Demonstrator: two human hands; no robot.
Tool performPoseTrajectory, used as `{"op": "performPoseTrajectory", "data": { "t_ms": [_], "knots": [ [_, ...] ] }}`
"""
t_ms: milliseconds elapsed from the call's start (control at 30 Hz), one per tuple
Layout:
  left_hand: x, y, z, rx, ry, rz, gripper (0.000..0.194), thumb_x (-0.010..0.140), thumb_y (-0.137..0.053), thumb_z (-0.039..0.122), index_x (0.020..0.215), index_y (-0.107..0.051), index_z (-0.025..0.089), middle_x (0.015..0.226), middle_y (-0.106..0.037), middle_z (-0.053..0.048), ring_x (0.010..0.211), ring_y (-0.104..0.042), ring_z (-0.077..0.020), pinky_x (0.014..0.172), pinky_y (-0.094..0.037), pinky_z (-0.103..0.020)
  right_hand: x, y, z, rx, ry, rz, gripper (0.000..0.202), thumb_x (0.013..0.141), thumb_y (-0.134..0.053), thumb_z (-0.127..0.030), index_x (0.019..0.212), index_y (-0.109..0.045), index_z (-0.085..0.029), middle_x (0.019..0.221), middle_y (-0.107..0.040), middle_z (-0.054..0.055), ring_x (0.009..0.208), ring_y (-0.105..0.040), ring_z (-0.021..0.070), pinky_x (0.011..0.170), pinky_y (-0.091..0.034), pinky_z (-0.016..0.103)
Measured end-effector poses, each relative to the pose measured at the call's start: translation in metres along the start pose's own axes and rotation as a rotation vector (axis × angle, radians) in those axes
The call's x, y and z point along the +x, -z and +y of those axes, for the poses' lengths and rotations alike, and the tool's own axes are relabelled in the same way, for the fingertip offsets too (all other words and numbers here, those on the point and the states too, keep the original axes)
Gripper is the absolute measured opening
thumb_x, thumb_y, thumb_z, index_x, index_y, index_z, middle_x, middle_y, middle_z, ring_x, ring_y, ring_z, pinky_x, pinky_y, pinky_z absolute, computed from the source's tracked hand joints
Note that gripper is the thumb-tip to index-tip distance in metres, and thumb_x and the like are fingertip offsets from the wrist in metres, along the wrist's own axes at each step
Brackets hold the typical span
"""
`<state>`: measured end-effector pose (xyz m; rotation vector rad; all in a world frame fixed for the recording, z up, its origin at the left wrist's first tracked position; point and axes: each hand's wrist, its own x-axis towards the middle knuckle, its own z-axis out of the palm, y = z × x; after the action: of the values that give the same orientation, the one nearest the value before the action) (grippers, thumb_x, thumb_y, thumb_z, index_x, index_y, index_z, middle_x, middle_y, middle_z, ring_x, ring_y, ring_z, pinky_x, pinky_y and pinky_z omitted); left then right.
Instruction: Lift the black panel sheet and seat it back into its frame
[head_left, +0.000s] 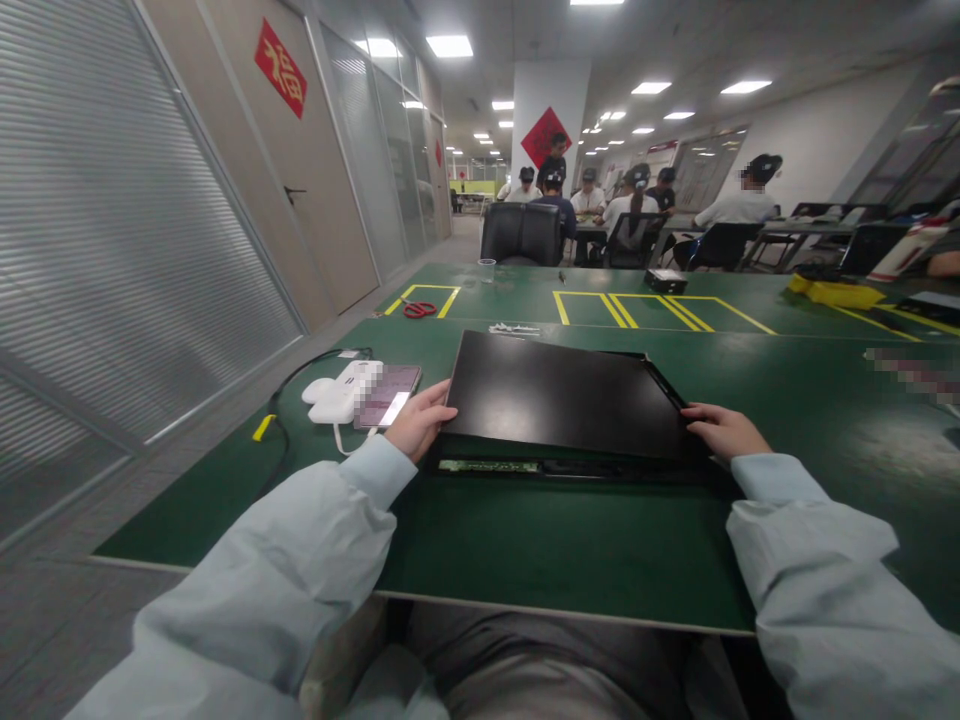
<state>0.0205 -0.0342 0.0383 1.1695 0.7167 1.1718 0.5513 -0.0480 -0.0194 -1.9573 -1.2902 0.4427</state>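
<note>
A flat black panel [562,395] is tilted over a black frame [637,470], its left side raised higher. Below the panel's near edge, a green circuit strip [487,466] shows inside the frame. My left hand [421,418] grips the panel's left edge, thumb on top. At the right edge, my right hand [726,430] pinches the corner where panel and frame meet; whether its fingers hold one or both I cannot tell.
On the green table [570,560], a phone [386,395], white devices [334,398] and a black cable [281,420] lie left. Red scissors [419,309], a clear cup [486,268] and a black box [666,281] stand farther back. Several people sit at tables beyond.
</note>
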Motion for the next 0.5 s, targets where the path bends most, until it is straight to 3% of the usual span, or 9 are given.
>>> {"op": "performPoseTrajectory", "data": {
  "t_ms": [233,400,500],
  "knots": [
    [0.004,0.007,-0.005,-0.034,0.017,0.018,0.065,0.059,-0.084,0.013,0.123,-0.08,0.013,0.129,-0.08,-0.016,0.138,-0.065,-0.0401,0.119,-0.049,-0.051,0.0,-0.001,0.0,0.036,-0.01,0.029,0.022,0.061,-0.073,-0.027,0.081,-0.082,-0.027,0.122,-0.08,0.008,0.115,-0.073,0.0348,0.111,-0.052,0.051],
    [0.004,0.01,-0.008,-0.041,0.027,0.006,0.065,0.059,-0.086,0.012,0.123,-0.081,0.015,0.131,-0.08,-0.014,0.14,-0.063,-0.0402,0.12,-0.048,-0.051,-0.005,-0.001,-0.006,0.055,-0.039,0.065,0.023,0.064,-0.076,-0.031,0.086,-0.082,-0.026,0.089,-0.08,0.007,0.091,-0.075,0.0316,0.099,-0.058,0.052],
    [0.004,0.011,-0.008,-0.037,0.012,0.013,0.069,0.058,-0.087,0.011,0.126,-0.08,0.017,0.136,-0.078,-0.013,0.144,-0.06,-0.0396,0.122,-0.047,-0.05,-0.008,-0.002,-0.009,0.118,-0.011,0.122,0.021,0.065,-0.079,-0.033,0.085,-0.081,-0.026,0.09,-0.08,0.006,0.095,-0.076,0.0311,0.1,-0.058,0.05]
  ]
}}
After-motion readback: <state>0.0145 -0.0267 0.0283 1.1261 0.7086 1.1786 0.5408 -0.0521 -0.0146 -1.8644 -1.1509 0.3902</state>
